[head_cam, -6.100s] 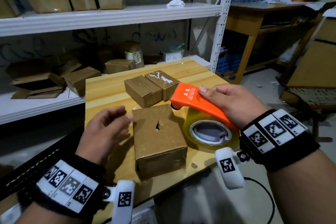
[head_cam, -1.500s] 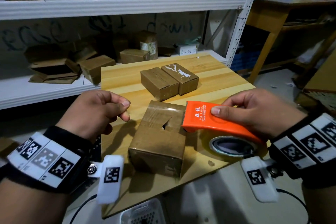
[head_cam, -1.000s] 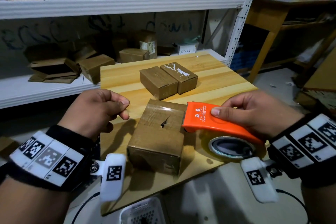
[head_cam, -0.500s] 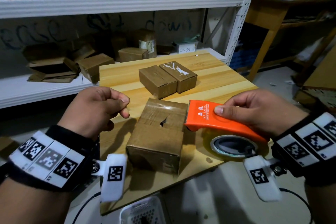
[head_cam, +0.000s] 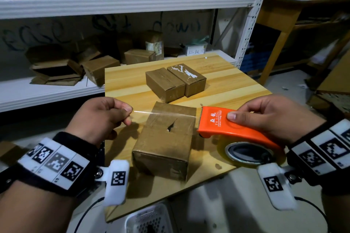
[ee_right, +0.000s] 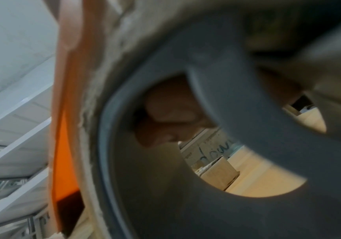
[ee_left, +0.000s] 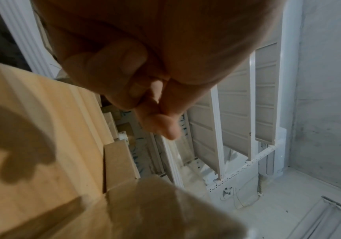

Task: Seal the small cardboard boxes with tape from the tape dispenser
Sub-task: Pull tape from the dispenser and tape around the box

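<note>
A brown cardboard box with a torn slit in its top stands near the front of the wooden table. My right hand grips the orange tape dispenser just right of the box; its grey core fills the right wrist view. A strip of clear tape stretches from the dispenser's teeth across the box's far top edge. My left hand pinches the strip's free end left of the box, thumb against fingertips. Two more small boxes lie side by side further back.
White metal shelving behind the table holds several more cardboard boxes. A wooden desk stands at the right. A white perforated basket sits on the floor below the table's front edge.
The dispenser has drawn away to the right of the box, and a length of tape now spans the box's top between my two hands. My left hand stays pinched.
</note>
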